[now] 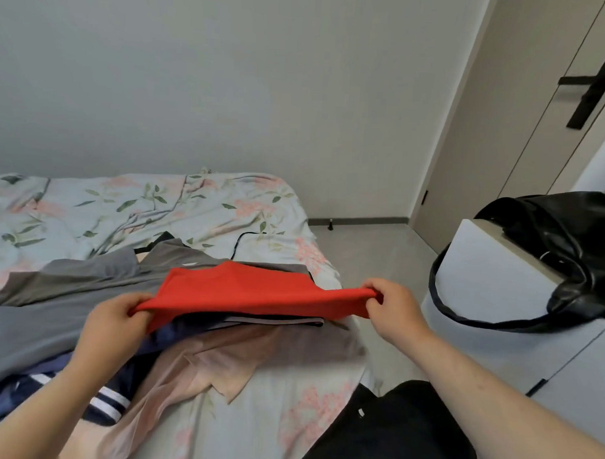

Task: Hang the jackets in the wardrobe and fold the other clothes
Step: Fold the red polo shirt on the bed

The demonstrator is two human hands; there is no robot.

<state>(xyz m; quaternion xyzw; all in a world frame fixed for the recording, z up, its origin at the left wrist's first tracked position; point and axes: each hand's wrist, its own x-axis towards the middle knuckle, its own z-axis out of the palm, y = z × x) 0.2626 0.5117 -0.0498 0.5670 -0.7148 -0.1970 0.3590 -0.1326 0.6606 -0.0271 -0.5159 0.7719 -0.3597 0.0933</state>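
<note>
Above the rumpled floral bed (165,204), a smooth red garment (244,292) is held taut in a flat band over a heap of soft clothes: a grey garment (51,310), a pink garment (221,357) and a navy striped garment (111,399). The left hand (116,322) and right hand (394,308) each pinch one end, both grips closed on the cloth, forearms reaching forward.

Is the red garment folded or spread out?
Spread out. The left hand and right hand each pinch an end of the red garment, stretching it wide above the other clothes.
</note>
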